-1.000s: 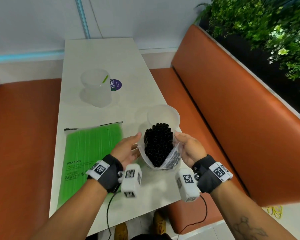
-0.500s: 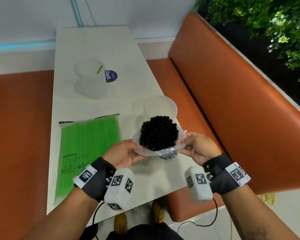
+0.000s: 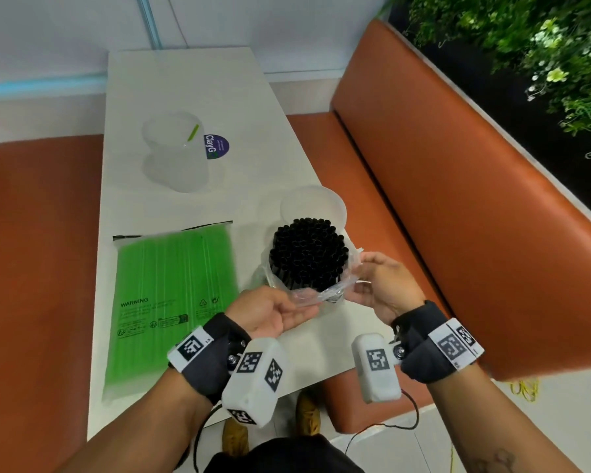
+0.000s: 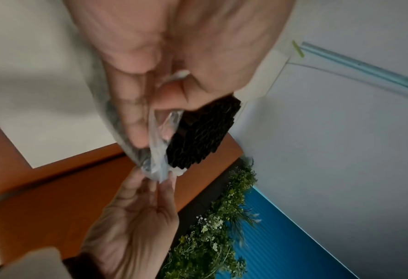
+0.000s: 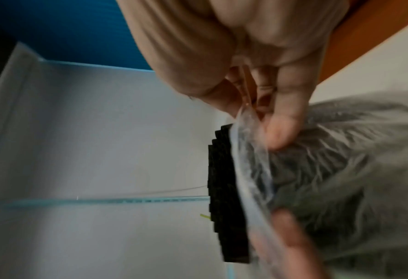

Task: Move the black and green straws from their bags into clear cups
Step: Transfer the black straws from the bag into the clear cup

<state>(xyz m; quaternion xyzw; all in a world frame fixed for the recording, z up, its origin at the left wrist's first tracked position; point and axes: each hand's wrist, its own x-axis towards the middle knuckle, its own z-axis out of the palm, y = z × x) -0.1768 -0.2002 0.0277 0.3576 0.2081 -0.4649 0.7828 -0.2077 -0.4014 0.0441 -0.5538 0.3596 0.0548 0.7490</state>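
Observation:
A bundle of black straws (image 3: 308, 256) stands upright in its clear plastic bag (image 3: 316, 295), the straw tops poking out above the pushed-down bag. My left hand (image 3: 287, 308) pinches the bag's near edge (image 4: 155, 160). My right hand (image 3: 372, 285) pinches the bag's right edge (image 5: 250, 136). An empty clear cup (image 3: 313, 208) stands just behind the bundle. The sealed bag of green straws (image 3: 171, 295) lies flat at the left. A second clear cup (image 3: 176, 151) farther back holds one green straw (image 3: 193, 132).
The narrow white table (image 3: 171, 76) has orange bench seats (image 3: 458, 199) on both sides and a plant wall (image 3: 533, 46) at the right. A round purple sticker (image 3: 216, 146) lies beside the far cup. Shoes (image 3: 307, 414) show below the table's near edge.
Both hands have pulled the bag's mouth down and toward me, so more of the black straws stand exposed. The bundle stays upright in front of the near cup.

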